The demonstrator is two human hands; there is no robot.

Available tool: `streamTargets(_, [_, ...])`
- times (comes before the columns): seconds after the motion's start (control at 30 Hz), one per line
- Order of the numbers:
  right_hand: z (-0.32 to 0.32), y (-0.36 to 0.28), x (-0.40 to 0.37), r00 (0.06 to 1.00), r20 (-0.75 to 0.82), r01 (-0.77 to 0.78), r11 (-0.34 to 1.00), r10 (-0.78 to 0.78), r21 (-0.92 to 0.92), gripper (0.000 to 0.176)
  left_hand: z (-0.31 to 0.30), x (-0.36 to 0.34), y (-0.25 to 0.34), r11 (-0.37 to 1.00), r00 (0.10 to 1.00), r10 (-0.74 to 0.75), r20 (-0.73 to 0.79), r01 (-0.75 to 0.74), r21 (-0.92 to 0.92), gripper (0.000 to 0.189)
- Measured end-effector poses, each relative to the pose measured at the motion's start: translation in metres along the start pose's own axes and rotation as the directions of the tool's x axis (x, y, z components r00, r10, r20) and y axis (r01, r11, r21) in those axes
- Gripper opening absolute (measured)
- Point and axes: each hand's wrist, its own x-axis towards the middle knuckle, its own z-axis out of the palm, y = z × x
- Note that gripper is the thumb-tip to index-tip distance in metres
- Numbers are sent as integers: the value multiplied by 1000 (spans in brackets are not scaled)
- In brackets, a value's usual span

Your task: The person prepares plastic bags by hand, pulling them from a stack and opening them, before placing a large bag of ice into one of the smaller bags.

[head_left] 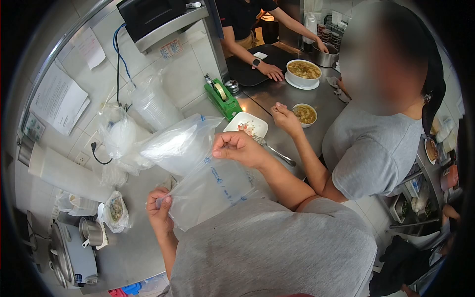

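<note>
A clear plastic bag (210,190) with blue print is stretched between my two hands, above the steel counter and close to my grey shirt. My left hand (159,205) pinches its left edge with thumb and fingers. Higher up and to the right, my right hand (240,149) grips the top edge, fingers curled in. Behind it puffs out another section of clear plastic (180,143), also with blue print. Just beyond my right hand lie a white plate (242,118) with reddish food scraps and a fork (275,149).
A green tape dispenser (222,100) stands behind the plate. At right, a co-worker in grey (381,148) has a hand near a small soup bowl (305,115). Across the counter, another person's hand (271,72) rests on a black tray near a large soup bowl (303,70). A cooker (74,252) sits lower left.
</note>
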Motion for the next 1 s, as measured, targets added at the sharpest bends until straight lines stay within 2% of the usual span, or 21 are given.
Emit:
streamTargets(0.1, [0, 4, 2, 1000, -17, 13, 995, -15, -101, 10, -6, 0, 2, 998, 999, 30, 18, -29, -60, 16])
streamTargets(0.2, [1, 12, 4, 999, -37, -41, 982, 34, -183, 12, -7, 2, 2, 996, 990, 92, 107, -92, -5, 22])
streamTargets(0.3, [7, 13, 5, 998, -49, -48, 973, 38, -224, 16, 5, -5, 7, 992, 993, 40, 108, -26, -127, 31])
streamTargets(0.4, [13, 13, 5, 995, -53, -93, 990, 88, -108, 18, 6, -10, 8, 982, 988, -17, 150, 45, -181, 36])
streamTargets(0.5, [12, 6, 2, 989, -90, -102, 984, 115, 144, 23, 1, -11, 3, 973, 975, -149, 163, 174, -152, 33])
streamTargets(0.6, [11, 4, 4, 978, -187, 165, 884, -90, 437, 28, 5, -4, 1, 967, 878, -253, 407, 245, 72, 31])
streamTargets(0.7, [4, -9, -4, 997, -58, -23, 869, 59, 494, 31, -2, -2, -10, 952, 725, -304, 618, 249, 176, 30])
streamTargets(0.8, [-11, 12, -1, 981, 53, -193, 966, 186, 170, 29, -42, 5, -9, 954, 732, -292, 616, 269, 133, 24])
streamTargets(0.83, [-13, 20, -1, 956, 227, -191, 982, 184, 9, 31, -46, 6, -11, 973, 865, -121, 486, 200, -112, 23])
streamTargets(0.87, [-14, 28, 1, 897, 392, -156, 977, 203, -149, 33, -50, 7, -11, 939, 953, 27, 301, 80, -336, 23])
streamTargets(0.9, [-13, 32, 3, 806, 540, -89, 951, 243, -295, 37, -63, 16, -7, 946, 970, 13, 244, 67, -316, 25])
streamTargets(0.93, [-9, 33, 5, 804, 583, -67, 992, 116, -104, 39, -67, 28, 3, 953, 983, 0, 184, 55, -296, 26])
streamTargets(0.97, [-3, 35, 5, 800, 600, -49, 994, -16, 93, 43, -59, 37, 1, 963, 996, -61, -67, 41, -267, 25])
streamTargets(1.0, [6, 29, 9, 854, 513, -67, 960, -86, 273, 45, -44, 51, 6, 972, 943, -109, -315, 34, -235, 24])
